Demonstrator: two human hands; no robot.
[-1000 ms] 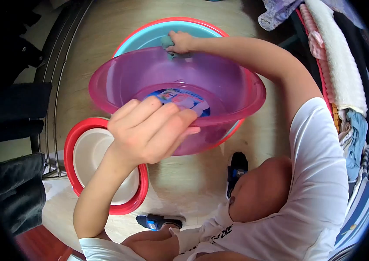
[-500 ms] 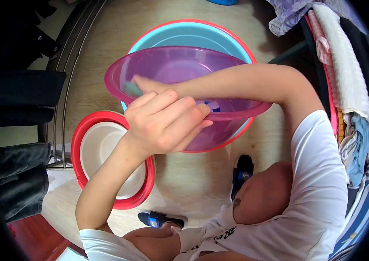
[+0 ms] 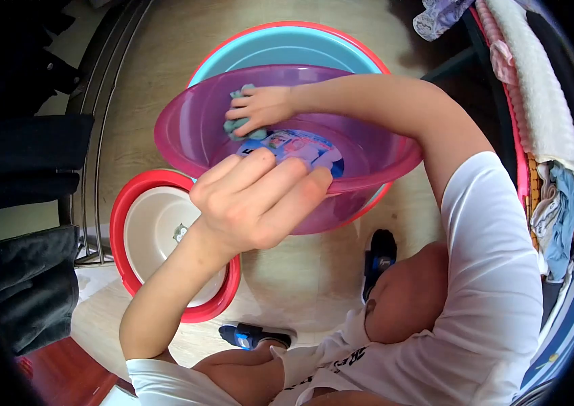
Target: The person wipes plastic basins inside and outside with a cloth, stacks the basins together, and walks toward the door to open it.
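A translucent purple basin point(image 3: 382, 145) is tilted above a light-blue basin with a red rim point(image 3: 280, 51). My left hand point(image 3: 260, 196) grips the purple basin's near rim, its fingers curled over the edge. Inside the purple basin, my right hand point(image 3: 263, 108) presses a bunched grey-green cloth point(image 3: 238, 127) against the inner left wall. A blue and pink printed label point(image 3: 304, 145) shows on the purple basin's bottom, partly hidden behind my left hand.
A white basin point(image 3: 148, 223) sits inside a red basin point(image 3: 123, 260) on the floor at left. Dark garments point(image 3: 26, 159) hang from a metal rack point(image 3: 91, 135). Folded and hanging clothes point(image 3: 537, 88) line the right side. My slippered feet point(image 3: 380, 260) stand close to the basins.
My right hand has moved right and slightly up inside the purple basin with the cloth. The basin's printed label is now more visible. My left hand keeps its grip.
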